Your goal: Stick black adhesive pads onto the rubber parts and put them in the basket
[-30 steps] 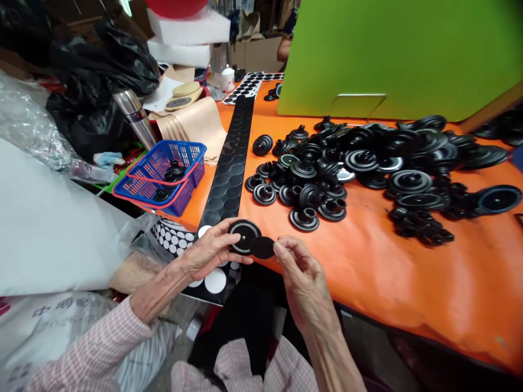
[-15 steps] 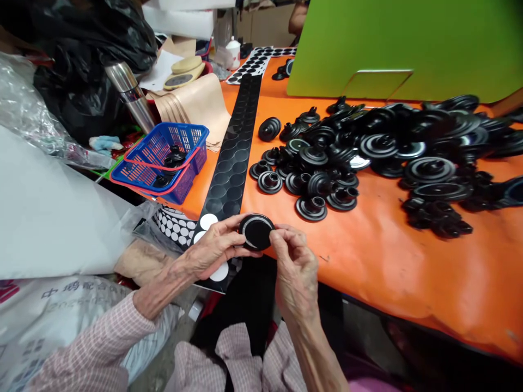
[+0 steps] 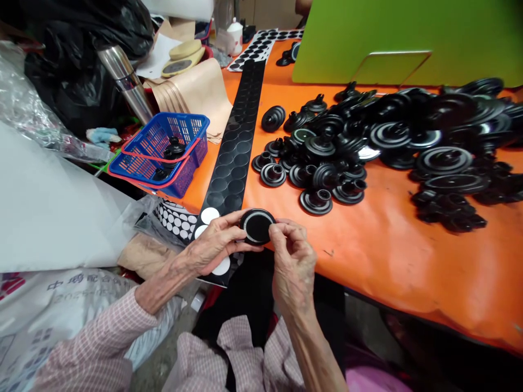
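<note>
A round black disc (image 3: pixel 257 226) with a pale ring near its rim is held just off the front edge of the orange table (image 3: pixel 392 256). My left hand (image 3: pixel 218 242) grips the disc from the left, fingers around its side. At the disc's right edge, my right hand (image 3: pixel 292 253) pinches with thumb and forefinger; the other fingers are curled. Beneath and beyond my left hand runs a long black sheet of round stickers (image 3: pixel 229 169), with white circles at its near end. A large pile of black discs with stems (image 3: pixel 321 144) lies to the right.
On the left stands a blue basket (image 3: pixel 192 158) with black parts inside. Behind it are a steel flask (image 3: pixel 126 84), brown paper sheets (image 3: pixel 204 98) and a black plastic bag (image 3: pixel 85 65). A green board (image 3: pixel 408 38) rises behind the pile.
The view has shifted slightly, so the pile appears farther right. Both hands keep their hold on the disc, and its pale ring now shows more fully.
</note>
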`<action>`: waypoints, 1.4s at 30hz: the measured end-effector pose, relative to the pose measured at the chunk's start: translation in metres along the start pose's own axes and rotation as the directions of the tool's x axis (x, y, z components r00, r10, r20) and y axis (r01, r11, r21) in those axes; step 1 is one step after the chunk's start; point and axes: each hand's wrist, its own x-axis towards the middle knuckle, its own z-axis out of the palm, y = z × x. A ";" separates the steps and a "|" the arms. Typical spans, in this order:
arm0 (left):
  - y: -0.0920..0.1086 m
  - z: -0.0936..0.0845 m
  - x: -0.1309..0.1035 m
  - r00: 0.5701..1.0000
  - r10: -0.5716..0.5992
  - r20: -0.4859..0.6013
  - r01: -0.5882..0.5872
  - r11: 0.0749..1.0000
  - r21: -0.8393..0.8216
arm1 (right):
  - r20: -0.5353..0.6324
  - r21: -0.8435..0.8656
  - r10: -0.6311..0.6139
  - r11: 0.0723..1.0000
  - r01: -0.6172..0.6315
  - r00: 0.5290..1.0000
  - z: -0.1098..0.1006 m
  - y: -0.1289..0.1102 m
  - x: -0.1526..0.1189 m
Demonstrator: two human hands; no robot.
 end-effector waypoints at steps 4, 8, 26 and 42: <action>-0.003 -0.003 0.001 0.999 0.026 0.041 -0.027 1.000 0.012 | -0.023 -0.042 -0.047 0.998 0.046 0.999 0.003 0.003 0.000; -0.008 -0.006 0.002 0.999 0.044 0.002 -0.044 0.999 0.000 | -0.046 -0.127 -0.130 0.984 0.123 0.991 0.007 0.010 -0.001; 0.008 -0.024 -0.016 0.975 0.159 -0.155 -0.130 0.975 0.177 | 0.365 -0.026 0.137 0.990 -0.137 0.921 0.018 0.007 0.015; 0.029 -0.096 -0.038 0.929 0.062 -0.365 0.087 0.921 0.380 | 0.492 -0.215 -0.209 0.911 0.351 0.845 0.047 -0.010 0.023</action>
